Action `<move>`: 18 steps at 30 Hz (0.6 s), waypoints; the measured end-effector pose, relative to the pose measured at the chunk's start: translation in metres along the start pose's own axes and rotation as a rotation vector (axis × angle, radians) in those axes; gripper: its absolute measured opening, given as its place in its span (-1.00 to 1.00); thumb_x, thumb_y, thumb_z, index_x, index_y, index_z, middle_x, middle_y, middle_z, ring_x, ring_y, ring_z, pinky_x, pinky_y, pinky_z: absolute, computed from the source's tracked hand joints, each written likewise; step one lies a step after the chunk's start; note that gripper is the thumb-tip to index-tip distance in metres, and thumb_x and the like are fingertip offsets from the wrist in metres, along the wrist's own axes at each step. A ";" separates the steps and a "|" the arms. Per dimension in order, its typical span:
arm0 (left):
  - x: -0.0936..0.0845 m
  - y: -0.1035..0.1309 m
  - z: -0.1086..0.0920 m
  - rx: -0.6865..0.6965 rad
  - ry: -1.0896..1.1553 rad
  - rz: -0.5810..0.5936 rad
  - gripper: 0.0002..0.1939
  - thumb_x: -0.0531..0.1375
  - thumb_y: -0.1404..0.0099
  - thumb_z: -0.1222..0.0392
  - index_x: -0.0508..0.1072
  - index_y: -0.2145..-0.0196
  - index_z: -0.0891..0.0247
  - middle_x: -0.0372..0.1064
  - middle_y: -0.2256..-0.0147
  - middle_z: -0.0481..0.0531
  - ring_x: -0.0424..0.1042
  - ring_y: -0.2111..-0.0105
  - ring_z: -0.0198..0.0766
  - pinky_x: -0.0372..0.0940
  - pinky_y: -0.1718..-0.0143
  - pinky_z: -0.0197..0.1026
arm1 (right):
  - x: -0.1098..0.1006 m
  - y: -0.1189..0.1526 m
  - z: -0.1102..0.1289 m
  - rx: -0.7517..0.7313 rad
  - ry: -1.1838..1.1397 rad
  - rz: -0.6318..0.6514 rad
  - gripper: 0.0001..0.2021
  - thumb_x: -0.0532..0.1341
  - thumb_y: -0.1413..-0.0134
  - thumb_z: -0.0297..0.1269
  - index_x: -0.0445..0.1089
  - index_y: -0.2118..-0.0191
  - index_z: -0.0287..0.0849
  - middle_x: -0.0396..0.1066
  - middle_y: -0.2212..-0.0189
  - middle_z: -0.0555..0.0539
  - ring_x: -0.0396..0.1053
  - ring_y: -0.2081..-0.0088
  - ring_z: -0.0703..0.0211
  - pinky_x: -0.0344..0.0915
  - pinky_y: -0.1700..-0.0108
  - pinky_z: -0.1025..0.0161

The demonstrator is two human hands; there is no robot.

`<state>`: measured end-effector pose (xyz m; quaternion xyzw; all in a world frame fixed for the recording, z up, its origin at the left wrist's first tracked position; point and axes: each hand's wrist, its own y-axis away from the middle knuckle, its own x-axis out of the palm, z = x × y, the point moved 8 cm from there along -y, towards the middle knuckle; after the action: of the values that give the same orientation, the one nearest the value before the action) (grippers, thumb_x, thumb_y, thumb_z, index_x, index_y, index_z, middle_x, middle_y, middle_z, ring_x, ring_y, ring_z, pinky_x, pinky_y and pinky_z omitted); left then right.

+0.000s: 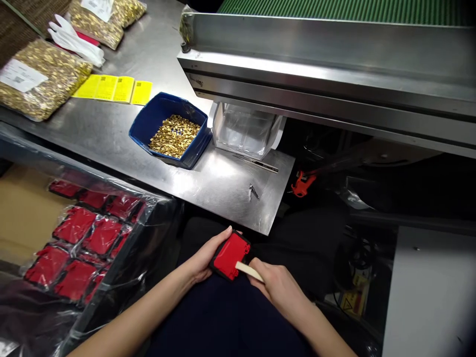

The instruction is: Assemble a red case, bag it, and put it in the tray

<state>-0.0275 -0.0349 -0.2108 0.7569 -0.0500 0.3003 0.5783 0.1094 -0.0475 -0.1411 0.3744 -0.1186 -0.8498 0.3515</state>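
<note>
Case (231,252), red-faced with a black rim, is held over the dark-clothed lap (230,322), just below the near edge of the steel table (186,191); it is gripped from its left side by the left hand (208,253), whose fingers are curled round the edge, with the thumb laid at the upper corner; a pale flat stick (250,271) is clasped in the right hand (273,280), which is closed about it; its tip is placed at the red face, by the small red lugs, though whether contact is made cannot be told; on the table, a blue bin (147,119) is partly filled with gold-coloured pieces (174,136); beside it, clear bags (243,130) are held in a white tray (278,133); a small metal part (254,191) is laid near the table's corner; yellow slips (116,89) are lined up left of the bin; at the left, wrapped red-and-black items (78,223) are packed in a dark-walled crate (150,220).
</note>
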 end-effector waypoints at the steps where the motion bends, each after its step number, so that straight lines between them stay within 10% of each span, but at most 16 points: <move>1: 0.000 0.000 0.000 -0.004 0.002 -0.002 -0.56 0.26 -0.40 -0.14 0.60 0.08 0.33 0.63 0.23 0.18 0.58 0.29 -0.16 0.49 0.24 -0.23 | 0.001 -0.001 0.000 -0.008 0.024 0.001 -0.94 0.16 -0.38 -0.38 0.32 0.14 -0.05 0.52 0.33 0.07 0.48 0.41 0.24 0.14 0.39 0.35; 18: -0.001 -0.003 0.001 -0.019 0.012 -0.013 -0.57 0.25 -0.40 -0.15 0.59 0.17 0.34 0.63 0.26 0.19 0.58 0.31 -0.14 0.49 0.25 -0.22 | 0.008 -0.006 0.002 -0.034 0.098 0.034 -0.88 0.20 -0.37 -0.34 0.27 0.05 -0.06 0.56 0.30 0.05 0.56 0.40 0.17 0.07 0.45 0.32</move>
<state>-0.0264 -0.0354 -0.2139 0.7499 -0.0445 0.3004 0.5878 0.1009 -0.0489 -0.1469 0.4076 -0.0932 -0.8261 0.3777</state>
